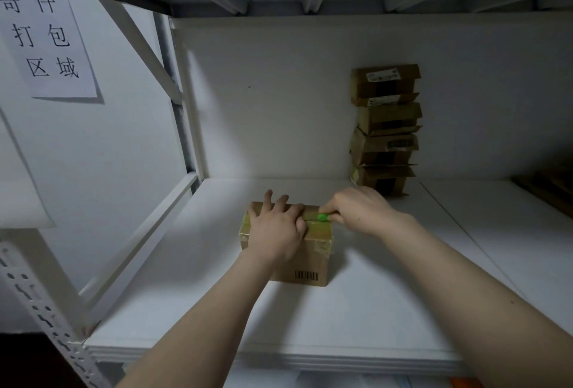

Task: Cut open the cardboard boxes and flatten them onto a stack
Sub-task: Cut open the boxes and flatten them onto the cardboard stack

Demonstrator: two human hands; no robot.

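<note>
On the far left a paper sign point(46, 37) with large handwritten characters hangs on the white wall. Below it, a perforated rack upright point(40, 300) slants down to the near corner of the white shelf point(372, 310).

The cardboard box point(313, 256) stands on the shelf about midway across, well clear of the back wall. Its near face carries a barcode and shiny clear tape wraps its upper edges.

The left hand point(276, 226) lies flat on the left part of the box top. Its fingers are straight and slightly spread, pointing toward the far edge, with the palm pressing down. It grasps nothing.

Just to its right, the right hand point(356, 211) is curled round a green cutter point(324, 217). Only the green tip shows past the thumb and forefinger, and it rests on the taped seam along the box top. That tip sits close to the left hand's thumb. Whether a blade has entered the tape cannot be told.

Farther right and back, a pile of boxes point(384, 130) rises against the rear wall. They are brown, with printed labels, dark tape strips and loose flaps, and stand apart from the box under the hands.

At the right edge a dark brown object point(545, 192) lies on the shelf, too dim to identify.
</note>
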